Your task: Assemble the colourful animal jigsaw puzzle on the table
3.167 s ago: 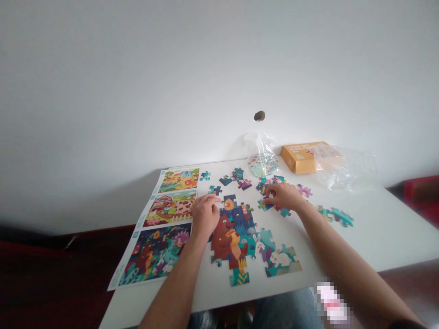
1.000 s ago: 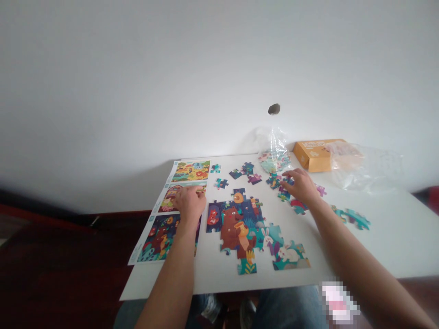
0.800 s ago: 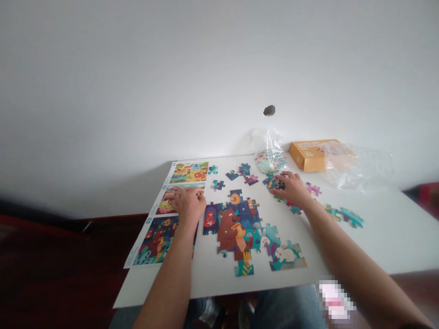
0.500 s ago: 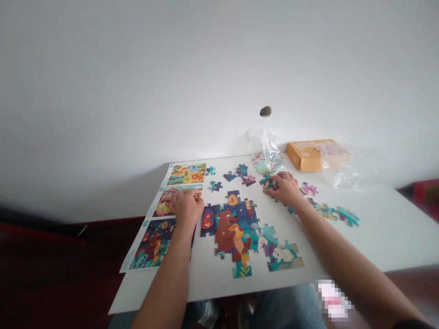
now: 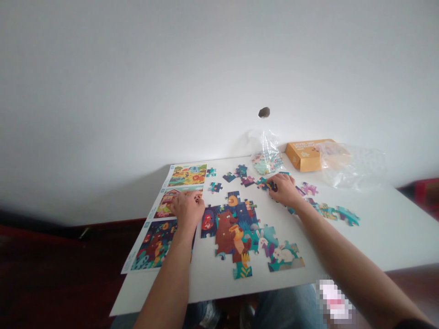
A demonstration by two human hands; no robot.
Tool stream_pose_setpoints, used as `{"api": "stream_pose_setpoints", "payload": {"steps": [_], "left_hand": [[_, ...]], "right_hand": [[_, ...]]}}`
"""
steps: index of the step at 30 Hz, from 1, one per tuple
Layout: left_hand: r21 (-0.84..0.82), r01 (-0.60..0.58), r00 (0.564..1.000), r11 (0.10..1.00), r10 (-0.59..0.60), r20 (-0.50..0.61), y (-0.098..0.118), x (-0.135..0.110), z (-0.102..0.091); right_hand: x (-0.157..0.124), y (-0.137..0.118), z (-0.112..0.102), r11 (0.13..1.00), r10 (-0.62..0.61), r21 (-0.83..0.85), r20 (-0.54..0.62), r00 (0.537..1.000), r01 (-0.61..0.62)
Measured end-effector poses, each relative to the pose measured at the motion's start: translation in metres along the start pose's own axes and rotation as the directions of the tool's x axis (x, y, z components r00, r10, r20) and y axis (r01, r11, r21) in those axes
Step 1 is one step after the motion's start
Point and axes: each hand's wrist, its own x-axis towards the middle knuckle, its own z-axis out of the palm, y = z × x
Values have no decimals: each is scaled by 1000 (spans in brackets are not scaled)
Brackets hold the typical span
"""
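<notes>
My left hand [image 5: 188,209] rests on the printed picture sheet [image 5: 151,232], its fingers curled down over the middle picture; whatever may be under the fingertips is hidden. Among the loose pieces on the right, my right hand [image 5: 285,188] has its thumb and fingers closed on a dark puzzle piece [image 5: 272,186]. A teal piece [image 5: 261,183] lies just left of those fingertips. Between my forearms is a partly joined puzzle [image 5: 226,228] with a brown bear. A joined rabbit section [image 5: 284,256] lies against its lower right.
Several loose pieces [image 5: 241,170] lie behind the joined puzzle, and more pieces [image 5: 327,211] lie right of my right wrist. At the back stand a clear bag of pieces [image 5: 267,160] and an orange box [image 5: 303,155]. Another clear plastic bag [image 5: 356,167] overlaps the box.
My right hand has shifted slightly, its fingers drawing closer together around a piece. The teal piece beside it now lies a little further left. My left hand stays on the sheet.
</notes>
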Motion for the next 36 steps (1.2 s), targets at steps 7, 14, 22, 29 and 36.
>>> {"api": "stream_pose_setpoints", "payload": {"steps": [7,14,22,29,36], "left_hand": [[-4,-10,1000,1000,10,12,0,0,-1],[-3,-15,1000,1000,15,-3,0,-2,-1],[-8,-5,1000,1000,5,2,0,-1,-1],[18,2,1000,1000,-2,13,-2,0,3],[7,2,1000,1000,-2,5,-2,0,3]], "right_hand": [[-4,-17,12,981,-196,-15,13,981,196],[-3,-17,9,975,-220,28,17,975,220],[-16,-25,10,947,298,-97,-85,951,-305],[-23,-61,25,975,171,-154,53,984,-161],[-20,-45,26,994,21,-104,84,996,-13]]}}
